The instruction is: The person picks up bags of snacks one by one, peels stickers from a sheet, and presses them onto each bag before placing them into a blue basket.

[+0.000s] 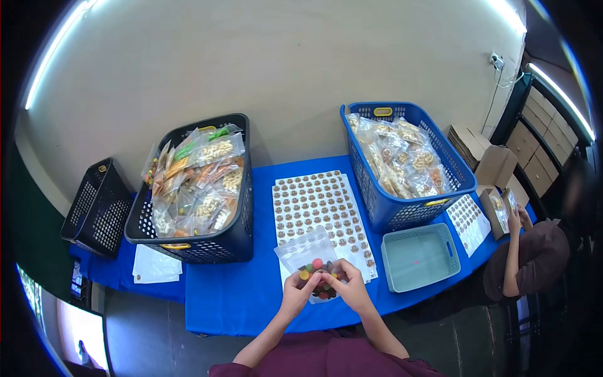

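Near the front edge of the blue table, a clear plastic pouch (306,249) holds round sweets in red, yellow, green and dark brown. My left hand (298,291) grips its left side, and my right hand (352,286) grips its right side. Both thumbs meet on the front of the pouch, over the sweets. Whatever lies under the thumbs is hidden. Just behind the pouch lie sheets of round brown stickers (317,207), partly covered by it.
A dark basket (245,182) full of filled pouches stands left; a blue basket (402,210) of pouches stands right. Beside it sits a pale green tray (418,257). A black basket (116,217) is far left. At right, another person's hands (518,217) hold a small box.
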Tool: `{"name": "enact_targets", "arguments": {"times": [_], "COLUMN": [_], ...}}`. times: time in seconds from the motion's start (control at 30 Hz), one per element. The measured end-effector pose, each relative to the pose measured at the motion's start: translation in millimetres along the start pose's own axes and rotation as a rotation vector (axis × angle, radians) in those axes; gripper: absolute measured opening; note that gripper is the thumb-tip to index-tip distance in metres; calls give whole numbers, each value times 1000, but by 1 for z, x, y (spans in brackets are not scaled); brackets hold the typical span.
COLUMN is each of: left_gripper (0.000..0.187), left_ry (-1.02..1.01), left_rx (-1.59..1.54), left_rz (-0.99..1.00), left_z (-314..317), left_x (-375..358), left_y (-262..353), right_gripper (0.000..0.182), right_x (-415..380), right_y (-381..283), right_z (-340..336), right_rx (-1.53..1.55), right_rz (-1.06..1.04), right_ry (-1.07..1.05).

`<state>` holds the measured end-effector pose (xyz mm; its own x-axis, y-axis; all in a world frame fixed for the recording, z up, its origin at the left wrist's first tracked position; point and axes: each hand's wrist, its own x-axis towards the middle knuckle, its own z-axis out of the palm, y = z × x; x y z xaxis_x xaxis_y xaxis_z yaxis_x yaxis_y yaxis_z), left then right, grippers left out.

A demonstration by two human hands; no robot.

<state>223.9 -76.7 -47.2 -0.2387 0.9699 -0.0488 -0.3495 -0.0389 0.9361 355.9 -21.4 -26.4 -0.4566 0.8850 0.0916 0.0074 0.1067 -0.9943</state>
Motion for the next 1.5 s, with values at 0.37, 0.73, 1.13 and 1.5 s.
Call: {"name": "enact_targets", "arguments": {"times": [0.37,0.73,1.13,1.5], "left_gripper": [21,28,30,24], "left_ry": [137,-127,-151,-124], "left_rx": [246,93,83,440], "left_rz": [53,-55,-80,136], "left_z": [40,113,147,220], "left_x": [24,23,36,51], "left_y": [-23,-25,-43,-59], "right_gripper": [27,13,17,15], "right_x": [-12,-10,0,-2], "right_y": [12,15,18,17], "right_z": [-24,-92,-160,-211], "right_rx": [-52,157,340,371], "right_rz": [-35,-34,63,-30], "right_ry": [88,408,141,423]}}
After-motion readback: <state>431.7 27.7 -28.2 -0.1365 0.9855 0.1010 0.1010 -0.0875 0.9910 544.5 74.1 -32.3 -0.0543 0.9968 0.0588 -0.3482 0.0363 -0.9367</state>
